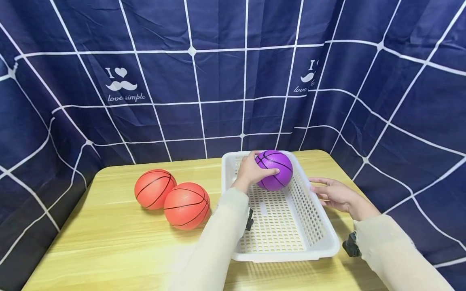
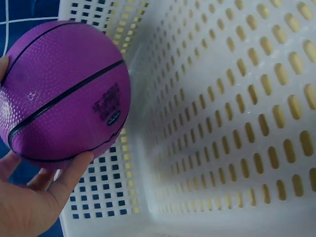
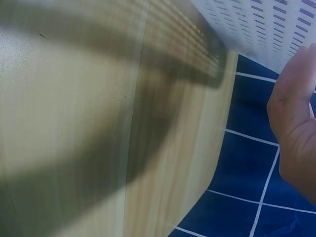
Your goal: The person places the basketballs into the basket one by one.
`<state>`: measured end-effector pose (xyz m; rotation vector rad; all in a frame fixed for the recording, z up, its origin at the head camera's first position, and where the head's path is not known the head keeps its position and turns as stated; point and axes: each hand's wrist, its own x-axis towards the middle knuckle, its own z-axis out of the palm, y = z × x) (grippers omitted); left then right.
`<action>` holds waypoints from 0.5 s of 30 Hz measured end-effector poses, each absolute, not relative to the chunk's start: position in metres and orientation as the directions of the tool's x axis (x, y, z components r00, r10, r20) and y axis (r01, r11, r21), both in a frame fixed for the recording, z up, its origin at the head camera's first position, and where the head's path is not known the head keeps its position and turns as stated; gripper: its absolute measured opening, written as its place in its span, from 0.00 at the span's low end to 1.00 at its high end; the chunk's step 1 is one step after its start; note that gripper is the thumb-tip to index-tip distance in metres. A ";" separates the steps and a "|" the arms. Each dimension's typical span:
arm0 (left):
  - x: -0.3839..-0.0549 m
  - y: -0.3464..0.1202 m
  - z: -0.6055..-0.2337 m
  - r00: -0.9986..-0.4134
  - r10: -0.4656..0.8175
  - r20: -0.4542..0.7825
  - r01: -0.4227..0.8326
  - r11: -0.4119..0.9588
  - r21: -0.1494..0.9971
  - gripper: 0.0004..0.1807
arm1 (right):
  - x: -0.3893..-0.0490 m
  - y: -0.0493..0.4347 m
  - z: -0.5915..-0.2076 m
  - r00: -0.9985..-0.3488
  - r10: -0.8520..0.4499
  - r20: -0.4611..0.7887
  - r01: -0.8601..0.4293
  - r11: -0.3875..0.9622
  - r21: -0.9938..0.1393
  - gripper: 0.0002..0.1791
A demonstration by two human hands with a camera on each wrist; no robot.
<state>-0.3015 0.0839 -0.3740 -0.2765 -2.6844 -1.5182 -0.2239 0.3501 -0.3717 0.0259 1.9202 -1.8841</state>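
A purple mini basketball (image 1: 276, 169) with black lines is at the far end of a white plastic basket (image 1: 284, 256). My left hand (image 1: 252, 171) grips this ball from its left side, thumb across the near face and fingers behind. In the left wrist view the ball (image 2: 69, 94) appears beside the perforated basket wall (image 2: 237, 98); whether it touches the basket floor I cannot tell. Outside the basket's right wall, my right hand (image 1: 333, 194) has its fingers extended, the tips at the wall. The right wrist view shows that hand (image 3: 296, 113) against the basket's side (image 3: 266, 29).
Two orange mini basketballs (image 1: 154, 189) (image 1: 187, 206) sit side by side on the wooden table (image 1: 120, 250), left of the basket. A dark blue curtain (image 1: 218, 81) with white lines surrounds the table's back and sides. The table's right edge runs close beside my right hand.
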 end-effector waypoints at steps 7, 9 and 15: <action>-0.300 0.089 -0.383 -0.989 0.082 0.119 0.145 0.523 0.840 0.46 | -0.224 0.349 -0.370 -0.902 -0.284 -0.326 0.321 0.064 -0.945 0.33; -0.299 0.090 -0.385 -0.990 0.094 0.110 0.143 0.524 0.840 0.46 | -0.224 0.349 -0.371 -0.902 -0.287 -0.324 0.320 0.060 -0.945 0.33; -0.297 0.093 -0.389 -0.979 0.152 0.137 0.198 0.538 0.819 0.46 | -0.224 0.351 -0.374 -0.905 -0.280 -0.322 0.322 0.048 -0.946 0.31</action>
